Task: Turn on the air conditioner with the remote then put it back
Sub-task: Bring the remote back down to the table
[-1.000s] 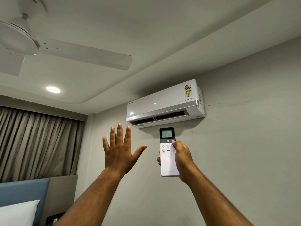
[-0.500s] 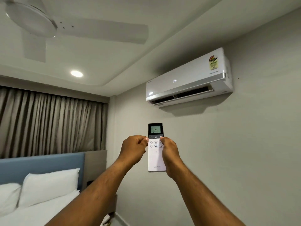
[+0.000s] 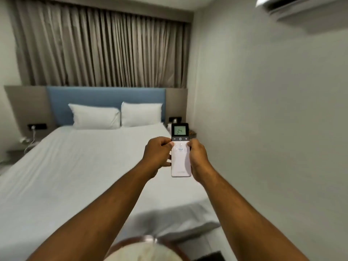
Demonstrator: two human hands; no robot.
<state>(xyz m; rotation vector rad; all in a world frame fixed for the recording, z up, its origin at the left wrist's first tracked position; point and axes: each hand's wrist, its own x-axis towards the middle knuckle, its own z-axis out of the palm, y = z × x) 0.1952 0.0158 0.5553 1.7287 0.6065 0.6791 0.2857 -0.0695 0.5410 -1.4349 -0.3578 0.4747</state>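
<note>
A wide bed point(image 3: 75, 176) with a white sheet fills the left and middle of the view. A grey blanket point(image 3: 180, 217) lies folded across its near right corner. Behind the bed hangs a long beige curtain point(image 3: 98, 48), and below the curtain stands a blue headboard point(image 3: 105, 97). Two white pillows point(image 3: 94, 117) lean against the headboard at the far edge of the bed, side by side and touching. The grey wall point(image 3: 273, 119) is on the right, and the air conditioner point(image 3: 301, 6) shows only by its lower edge in the upper right corner of that wall, blurred.

Both arms reach forward over the right part of the bed. The left hand point(image 3: 158, 153) and the right hand point(image 3: 197, 157) hold the remote point(image 3: 181, 162) between them, upright in the air, its screen turned to the person. The fingers of the left hand are curled closed on the left edge of the remote. The fingers of the right hand are closed on its right edge. The screen point(image 3: 179, 131) at the top of the remote is lit green and reads 24. Under it is a dark strip with a power button point(image 3: 180, 138).
</note>
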